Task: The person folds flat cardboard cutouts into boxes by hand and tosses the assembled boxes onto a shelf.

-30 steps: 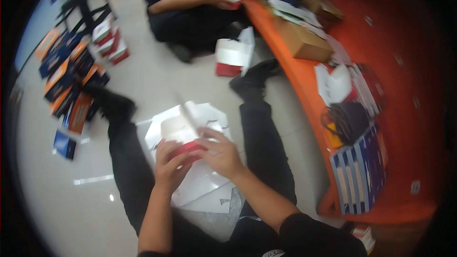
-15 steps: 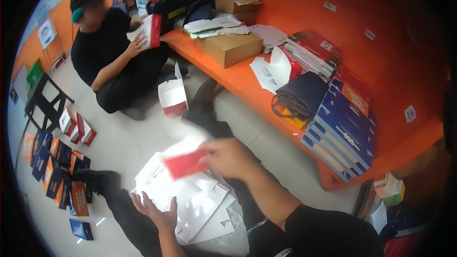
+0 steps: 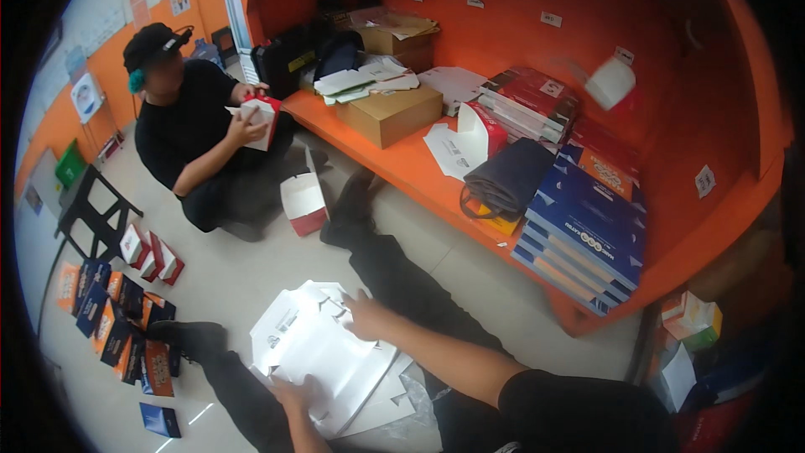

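Observation:
A stack of white flat cartons (image 3: 331,369), unfolded and with cut flaps, lies between my outstretched legs. My left hand (image 3: 295,398) rests at the lower left edge of the top carton, thumb and fingers apart and slightly blurred. At the carton's upper right flaps is my right hand (image 3: 369,317), fingers spread and touching the edge. Clear plastic wrap (image 3: 412,407) lies beside the stack. A blurred white-and-red box (image 3: 610,85) appears in mid-air before the orange back wall, apart from both hands.
Another person (image 3: 197,126) sits ahead at left, folding a red-and-white box (image 3: 267,124). An open box (image 3: 304,204) stands by my foot. Folded boxes (image 3: 113,310) lie at left near a black stool (image 3: 96,214). The orange shelf (image 3: 419,169) holds blue flat cartons (image 3: 583,243) and a dark bag (image 3: 507,172).
The red piece has left my right hand, which has moved down to the carton. My left hand has lowered onto the stack. A blurred box now shows above the shelf.

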### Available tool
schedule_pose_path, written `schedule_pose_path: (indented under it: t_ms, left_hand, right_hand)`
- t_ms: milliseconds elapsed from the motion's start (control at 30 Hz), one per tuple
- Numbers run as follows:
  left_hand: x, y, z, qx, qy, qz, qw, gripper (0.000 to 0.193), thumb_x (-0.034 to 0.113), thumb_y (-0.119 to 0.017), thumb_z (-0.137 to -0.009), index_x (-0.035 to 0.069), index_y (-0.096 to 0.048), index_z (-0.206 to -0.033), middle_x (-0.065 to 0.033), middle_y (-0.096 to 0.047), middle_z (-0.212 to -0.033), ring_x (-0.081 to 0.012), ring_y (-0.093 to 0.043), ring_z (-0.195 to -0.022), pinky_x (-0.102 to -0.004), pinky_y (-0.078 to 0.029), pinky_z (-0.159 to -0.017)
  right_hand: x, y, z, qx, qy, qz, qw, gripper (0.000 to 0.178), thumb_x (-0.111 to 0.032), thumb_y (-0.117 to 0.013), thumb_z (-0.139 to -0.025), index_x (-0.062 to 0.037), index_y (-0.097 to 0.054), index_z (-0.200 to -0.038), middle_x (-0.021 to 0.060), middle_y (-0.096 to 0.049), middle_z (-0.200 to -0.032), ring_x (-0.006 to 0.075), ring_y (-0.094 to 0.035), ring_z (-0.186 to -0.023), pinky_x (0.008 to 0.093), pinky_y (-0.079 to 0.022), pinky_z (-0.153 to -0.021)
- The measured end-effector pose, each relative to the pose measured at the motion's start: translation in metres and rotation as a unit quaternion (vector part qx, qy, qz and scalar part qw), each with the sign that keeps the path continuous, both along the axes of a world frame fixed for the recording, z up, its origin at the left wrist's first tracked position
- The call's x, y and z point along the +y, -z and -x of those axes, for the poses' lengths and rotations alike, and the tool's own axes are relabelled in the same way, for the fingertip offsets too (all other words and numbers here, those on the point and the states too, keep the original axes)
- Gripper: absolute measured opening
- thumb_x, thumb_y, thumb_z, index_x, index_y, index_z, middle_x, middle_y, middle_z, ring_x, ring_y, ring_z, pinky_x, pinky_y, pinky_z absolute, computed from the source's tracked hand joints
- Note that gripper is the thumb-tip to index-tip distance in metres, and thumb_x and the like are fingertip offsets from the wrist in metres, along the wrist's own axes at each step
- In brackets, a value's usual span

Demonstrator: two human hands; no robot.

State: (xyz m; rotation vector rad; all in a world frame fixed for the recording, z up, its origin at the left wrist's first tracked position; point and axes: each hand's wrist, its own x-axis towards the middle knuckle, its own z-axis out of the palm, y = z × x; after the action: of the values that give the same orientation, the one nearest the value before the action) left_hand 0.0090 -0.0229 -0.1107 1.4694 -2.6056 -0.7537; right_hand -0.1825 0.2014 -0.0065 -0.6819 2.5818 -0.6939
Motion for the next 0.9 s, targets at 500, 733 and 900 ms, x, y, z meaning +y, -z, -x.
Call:
schedule_pose_path:
  t_ms: [500,733,900]
  left_hand:
    - [0.053,-0.048,-0.023,-0.012,0.096,-0.141,0.985,0.118,0.049,-0.078,-0.079,-0.011,-0.012,-0.157,-0.0395,-0.003,-0.162,-0.0486,-0.016,-0.153,-0.0519,-0.025,-0.123]
    - [0.089,-0.010,-0.060,-0.047,0.007,-0.110,0.993,0.110,0.048,-0.074,-0.079,-0.015,-0.020,-0.152,-0.0421,-0.033,-0.149,-0.0513,-0.039,-0.140,-0.0489,-0.036,-0.116]
    - [0.098,-0.023,-0.050,0.002,-0.021,-0.062,0.998,0.099,0.043,-0.074,-0.079,-0.014,-0.032,-0.148,-0.0414,-0.046,-0.140,-0.0508,-0.053,-0.128,-0.0497,-0.046,-0.108]
  right_hand:
    - [-0.041,0.053,-0.058,0.020,-0.025,-0.156,0.987,0.054,-0.018,-0.044,-0.103,-0.0010,-0.039,-0.154,0.0246,-0.058,-0.140,0.0378,-0.059,-0.126,0.0609,-0.043,-0.106]
    - [-0.013,0.090,-0.055,0.082,0.058,-0.108,0.989,0.046,-0.016,-0.046,-0.102,0.0047,-0.048,-0.143,0.0209,-0.055,-0.140,0.0349,-0.057,-0.126,0.0521,-0.043,-0.107]
    - [-0.014,0.079,-0.066,0.202,0.045,-0.101,0.973,0.039,-0.014,-0.048,-0.101,0.0009,-0.053,-0.137,0.0164,-0.062,-0.126,0.0291,-0.061,-0.117,0.0468,-0.048,-0.098]
